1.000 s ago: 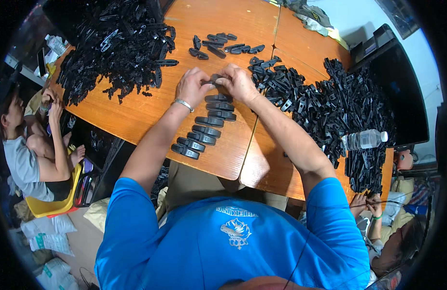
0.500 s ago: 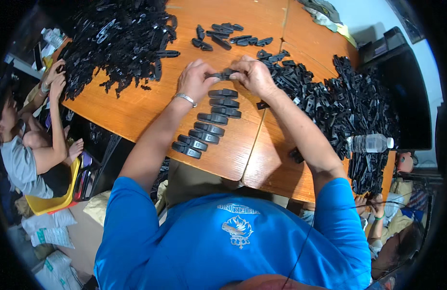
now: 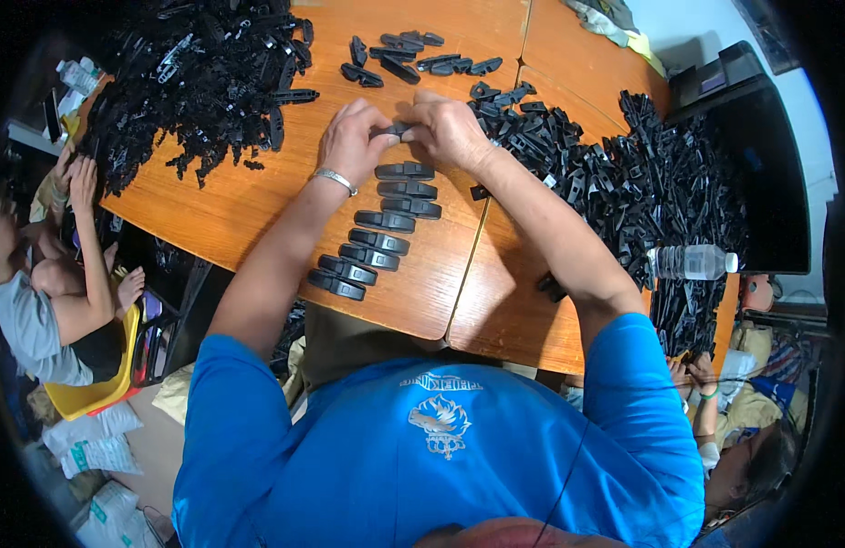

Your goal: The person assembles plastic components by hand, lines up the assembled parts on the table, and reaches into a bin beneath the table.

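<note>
Between my two hands, just above the wooden table, is a small black plastic piece (image 3: 398,132) whose exact kind I cannot make out. My left hand (image 3: 352,146), with a silver bracelet at the wrist, pinches its left end. From the right, my right hand (image 3: 450,132) grips the other end with thumb and fingers. Below them, a staggered column of several long, rounded black plastic pieces (image 3: 382,221) lies on the table, side by side. Beyond my hands lies a loose group of similar black pieces (image 3: 399,69).
Large heaps of black plastic parts cover the table's left (image 3: 199,87) and right (image 3: 614,183). A clear bottle (image 3: 696,263) lies on the right heap. A dark flat screen (image 3: 774,173) stands at the right edge. One person (image 3: 52,320) sits at left; another person's hands (image 3: 701,373) work at right.
The whole view has shifted slightly, so the table and heaps sit further left. My hands have drawn a little closer together around the black piece. The column of pieces looks the same.
</note>
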The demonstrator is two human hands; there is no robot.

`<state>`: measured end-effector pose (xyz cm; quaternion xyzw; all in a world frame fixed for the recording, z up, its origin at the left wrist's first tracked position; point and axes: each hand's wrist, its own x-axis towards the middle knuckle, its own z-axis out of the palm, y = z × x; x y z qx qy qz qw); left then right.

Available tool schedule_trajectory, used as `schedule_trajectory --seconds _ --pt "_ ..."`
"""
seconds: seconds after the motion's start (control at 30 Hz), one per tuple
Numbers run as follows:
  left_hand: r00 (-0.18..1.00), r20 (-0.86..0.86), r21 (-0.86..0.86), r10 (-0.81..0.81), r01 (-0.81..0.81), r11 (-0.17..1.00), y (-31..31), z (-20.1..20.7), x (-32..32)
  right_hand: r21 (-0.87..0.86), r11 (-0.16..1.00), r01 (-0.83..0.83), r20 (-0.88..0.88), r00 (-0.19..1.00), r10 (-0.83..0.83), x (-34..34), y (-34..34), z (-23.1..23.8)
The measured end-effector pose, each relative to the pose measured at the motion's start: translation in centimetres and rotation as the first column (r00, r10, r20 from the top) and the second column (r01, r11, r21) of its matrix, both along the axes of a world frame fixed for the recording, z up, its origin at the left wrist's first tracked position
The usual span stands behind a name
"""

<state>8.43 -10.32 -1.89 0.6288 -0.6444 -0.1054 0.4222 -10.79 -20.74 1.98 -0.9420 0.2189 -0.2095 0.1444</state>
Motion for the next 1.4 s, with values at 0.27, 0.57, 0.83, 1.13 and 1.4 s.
schedule_trajectory --seconds 0.27,0.57,0.83,1.13,1.4 --pt "0.994 -0.031 0.183 -0.101 0.105 0.978 1.8 0.4 1.9 0.108 0.994 -0.008 -0.156 0.987 0.025 -0.5 1.1 1.2" --pt "0.9 0.432 0.181 0.053 -0.144 0.973 16.4 4.8 -9.0 0.08 0.965 0.249 -0.058 0.968 -0.245 -1.4 11.0 -0.5" --pt "0.882 0.457 0.076 0.117 -0.17 0.983 24.3 4.3 -1.5 0.036 0.963 0.268 0.078 0.96 -0.27 5.6 21.1 -1.6" --pt "0.86 0.256 -0.073 0.44 -0.437 0.896 35.9 3.1 6.3 0.328 0.92 -0.213 0.095 0.977 0.192 6.8 29.2 -0.7" --pt "0.986 0.143 -0.205 0.088 -0.058 0.977 13.7 4.4 3.1 0.095 0.955 0.281 0.181 0.938 -0.294 -7.8 16.4 2.2"
